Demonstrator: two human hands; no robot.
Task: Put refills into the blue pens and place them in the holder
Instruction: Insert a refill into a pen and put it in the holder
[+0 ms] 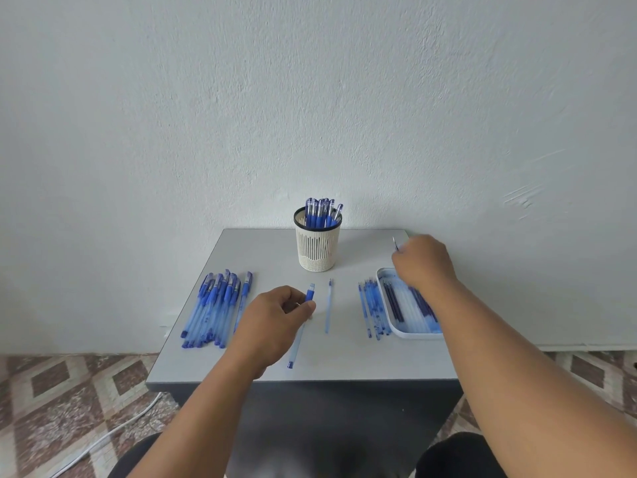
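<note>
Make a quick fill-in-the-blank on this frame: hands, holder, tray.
1. The left hand pinches a pen near its ____ grip.
2. The right hand lifts a refill above the ____ at the table's right.
3. Finished pens stand in the holder with a ____ rim.

Missing: blue; tray; black
</note>
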